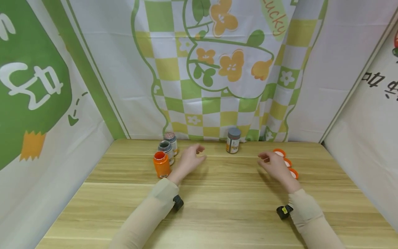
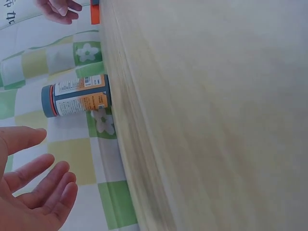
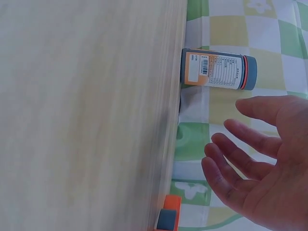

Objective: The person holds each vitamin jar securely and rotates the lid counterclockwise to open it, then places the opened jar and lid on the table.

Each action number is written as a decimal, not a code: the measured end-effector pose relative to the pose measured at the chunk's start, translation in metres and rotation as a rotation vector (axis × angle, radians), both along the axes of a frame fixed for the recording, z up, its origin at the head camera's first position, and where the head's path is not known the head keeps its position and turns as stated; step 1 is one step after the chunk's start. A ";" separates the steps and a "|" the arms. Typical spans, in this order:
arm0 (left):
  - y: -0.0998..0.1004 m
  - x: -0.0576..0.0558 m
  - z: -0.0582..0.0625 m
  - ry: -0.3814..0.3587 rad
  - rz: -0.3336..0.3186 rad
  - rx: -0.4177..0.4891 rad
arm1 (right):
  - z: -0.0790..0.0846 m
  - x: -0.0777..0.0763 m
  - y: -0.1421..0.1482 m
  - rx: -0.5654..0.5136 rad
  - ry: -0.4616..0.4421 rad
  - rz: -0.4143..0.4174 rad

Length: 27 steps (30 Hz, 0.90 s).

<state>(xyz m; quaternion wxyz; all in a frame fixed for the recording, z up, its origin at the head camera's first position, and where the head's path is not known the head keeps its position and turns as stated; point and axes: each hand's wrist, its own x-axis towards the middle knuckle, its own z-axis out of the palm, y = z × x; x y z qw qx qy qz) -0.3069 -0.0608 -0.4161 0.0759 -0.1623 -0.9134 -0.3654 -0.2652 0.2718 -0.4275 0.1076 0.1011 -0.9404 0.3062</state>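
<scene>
A grey bottle (image 1: 233,141) with its grey lid on and a white and orange label stands upright at the back middle of the table. My left hand (image 1: 190,159) hovers to its left, fingers loosely bent around nothing. On the other side my right hand (image 1: 275,166) is held the same way, with nothing in it. Three upturned lids (image 1: 293,174) with orange rims and white insides lie in a row beside the right hand, partly hidden by it. Left of the left hand stand an orange bottle (image 1: 162,166) without a lid and two grey bottles (image 1: 166,148) behind it.
The wooden table (image 1: 224,214) ends at a patterned cloth (image 1: 211,114) hanging behind the bottles. White cloth walls with green prints close in the left and right sides. A small black camera (image 1: 283,211) is strapped at each wrist.
</scene>
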 end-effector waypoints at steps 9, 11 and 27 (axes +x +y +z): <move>0.017 -0.019 -0.003 0.005 -0.050 0.036 | 0.001 -0.004 -0.004 -0.001 -0.005 -0.026; 0.021 -0.023 -0.005 0.009 -0.054 0.032 | 0.001 -0.005 -0.005 -0.006 -0.006 -0.032; 0.046 -0.044 -0.011 -0.007 -0.081 0.056 | -0.002 -0.010 -0.004 -0.026 -0.016 -0.053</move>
